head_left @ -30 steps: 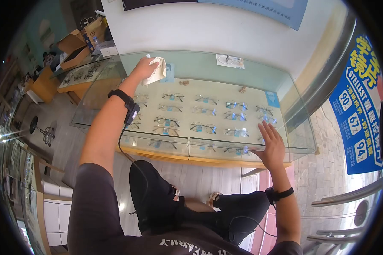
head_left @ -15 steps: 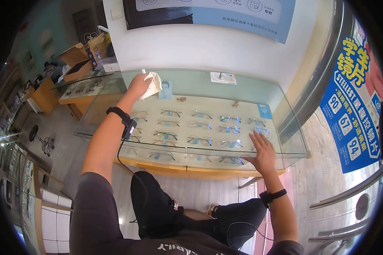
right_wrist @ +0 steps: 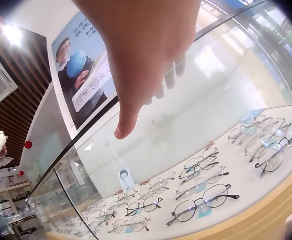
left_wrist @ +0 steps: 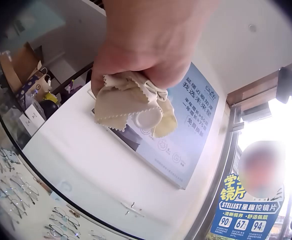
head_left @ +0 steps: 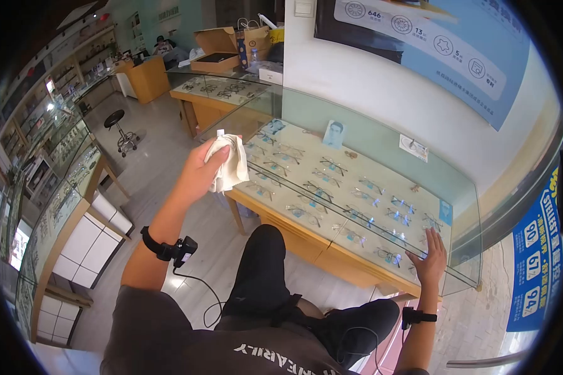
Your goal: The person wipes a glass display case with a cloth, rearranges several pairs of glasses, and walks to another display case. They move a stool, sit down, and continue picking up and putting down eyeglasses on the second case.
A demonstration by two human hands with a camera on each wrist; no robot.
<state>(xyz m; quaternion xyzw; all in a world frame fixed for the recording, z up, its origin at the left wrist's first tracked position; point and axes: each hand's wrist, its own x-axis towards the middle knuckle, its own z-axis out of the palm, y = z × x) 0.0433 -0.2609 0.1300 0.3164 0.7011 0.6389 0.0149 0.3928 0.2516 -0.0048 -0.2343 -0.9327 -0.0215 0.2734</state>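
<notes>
The bare left hand (head_left: pixel 199 172) is up at the end of the outstretched left forearm (head_left: pixel 162 228), its fingers and thumb (head_left: pixel 216 160) curled in a grip; the bare right hand (head_left: pixel 430 265) reaches forward, its fingers extended and thumb angled out sideways

This is an optician's shop: rows of spectacles (head_left: pixel 318 199) lie inside a glass-topped counter (head_left: pixel 300 242), more sit in a second showcase (head_left: pixel 187 100) beyond it, a blue poster (left_wrist: pixel 246 207) advertises STELLEST lenses in Chinese, and display shelves (head_left: pixel 94 57) line the far wall.
</notes>
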